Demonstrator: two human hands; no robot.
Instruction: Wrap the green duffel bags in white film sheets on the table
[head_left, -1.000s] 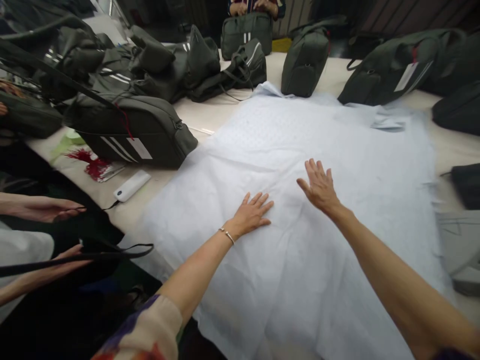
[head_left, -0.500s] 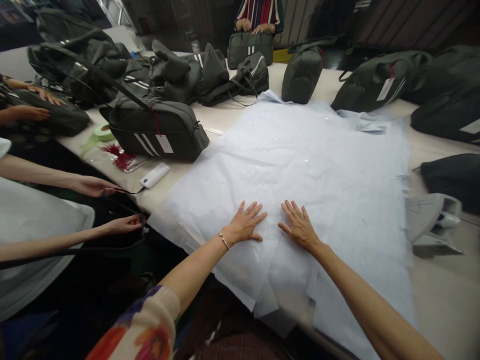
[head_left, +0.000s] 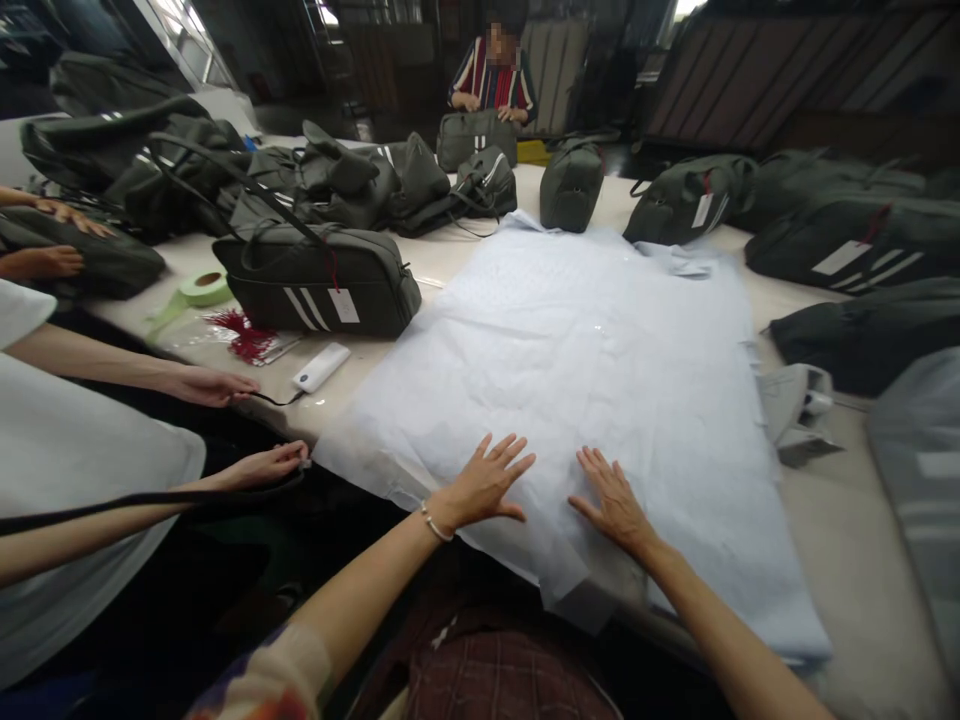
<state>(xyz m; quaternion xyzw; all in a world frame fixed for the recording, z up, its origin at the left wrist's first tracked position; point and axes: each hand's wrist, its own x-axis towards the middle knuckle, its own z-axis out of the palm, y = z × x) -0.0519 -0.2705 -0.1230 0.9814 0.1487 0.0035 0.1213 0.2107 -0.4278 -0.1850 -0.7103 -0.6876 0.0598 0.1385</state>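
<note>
A stack of thin white paper sheets (head_left: 555,350) lies spread across the table in front of me, its near corners hanging over the edge. My left hand (head_left: 484,485) is over the near part of the paper, fingers spread, a bracelet on the wrist. To its right, my right hand (head_left: 611,500) is also over the paper with fingers stretched out. Both palms face down and hold nothing. Whether they press on the sheets or hover just above, I cannot tell.
Dark bag (head_left: 322,280) with a white tag stands left of the paper; more dark bags line the back and right. A green tape roll (head_left: 202,288), red strings (head_left: 244,335) and a white device (head_left: 321,368) lie left. A co-worker's hands (head_left: 214,385) hold a strap. Another person stands behind.
My view has tilted up, showing more of the background. My hands sit lower in view, nearer the table edge and slightly farther apart, fingers still spread.
</note>
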